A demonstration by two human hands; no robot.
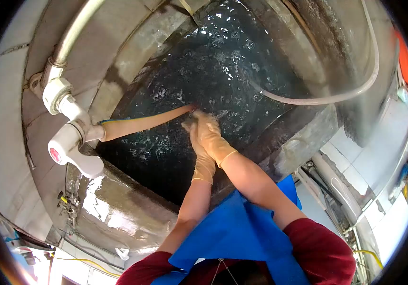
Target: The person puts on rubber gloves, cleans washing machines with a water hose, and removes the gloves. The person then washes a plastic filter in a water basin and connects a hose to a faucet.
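Observation:
Both my hands wear thin yellowish gloves and are brought together over the dark water of a basin. My right hand (208,132) lies against and partly over my left hand (198,145), its fingers pressed together. The left fingers are partly covered. Whether anything is between the hands is hidden. Just beyond the fingertips is the end of a flat, pale orange hose (142,122), which runs from a white tap (73,142) on the left. I cannot tell whether a hand touches the hose.
Bubbling, rippled water (223,57) fills the concrete basin (303,130). A clear thin hose (330,99) curves into it from the right. A white pipe (78,28) feeds the tap. Below me hangs a blue apron (239,228). An orange-red object (406,61) is at far right.

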